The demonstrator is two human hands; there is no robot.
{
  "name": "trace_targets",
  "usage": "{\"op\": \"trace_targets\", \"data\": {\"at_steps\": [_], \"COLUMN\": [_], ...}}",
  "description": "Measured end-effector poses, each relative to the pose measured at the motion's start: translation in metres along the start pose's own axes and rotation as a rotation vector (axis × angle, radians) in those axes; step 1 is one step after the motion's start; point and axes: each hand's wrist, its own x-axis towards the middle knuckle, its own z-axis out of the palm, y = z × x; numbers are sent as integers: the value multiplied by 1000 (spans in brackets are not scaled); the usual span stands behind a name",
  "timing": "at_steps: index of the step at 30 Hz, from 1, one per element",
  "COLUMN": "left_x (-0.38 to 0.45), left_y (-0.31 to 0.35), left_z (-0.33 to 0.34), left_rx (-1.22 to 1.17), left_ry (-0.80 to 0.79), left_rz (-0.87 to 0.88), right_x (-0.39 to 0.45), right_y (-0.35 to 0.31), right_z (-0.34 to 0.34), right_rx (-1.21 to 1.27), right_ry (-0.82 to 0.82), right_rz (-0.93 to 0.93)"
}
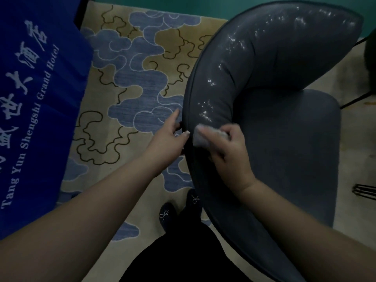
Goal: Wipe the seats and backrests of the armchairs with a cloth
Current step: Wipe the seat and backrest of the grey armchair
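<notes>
Your cloth point(201, 137), small and grey, sits bunched on the inner face of the armchair's backrest point(254, 64), near its rim. Your right hand point(230, 153) curls its fingers around it, pressing it to the upholstery. Your left hand point(168, 137) clasps the backrest's rim, thumb on top. The seat point(295, 149) lies right of both, over a cloud-patterned carpet point(130, 82).

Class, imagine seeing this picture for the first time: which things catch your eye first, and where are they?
The glossy grey armchair fills the right side, its curved backrest catching light. At centre, the right hand presses a cloth on the backrest while the left hand grips its edge. A blue banner hangs left.
</notes>
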Motion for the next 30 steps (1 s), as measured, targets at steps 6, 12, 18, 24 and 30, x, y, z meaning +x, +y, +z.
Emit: {"op": "trace_targets", "data": {"at_steps": [6, 12, 18, 24, 30], "left_x": [8, 12, 16, 24, 44], "left_y": [9, 10, 10, 16, 29], "left_z": [2, 3, 1, -3, -13], "left_rx": [88, 42, 34, 75, 113], "left_ry": [14, -2, -15, -33, -120], "left_rz": [35, 17, 48, 94, 89], "right_x": [42, 27, 70, 36, 93], "right_y": [5, 11, 16, 8, 10], "right_z": [4, 3, 6, 10, 14], "right_rx": [-41, 38, -23, 21, -64], "right_ry": [-2, 34, 20, 79, 114], "right_rz": [-24, 29, 35, 108, 145]}}
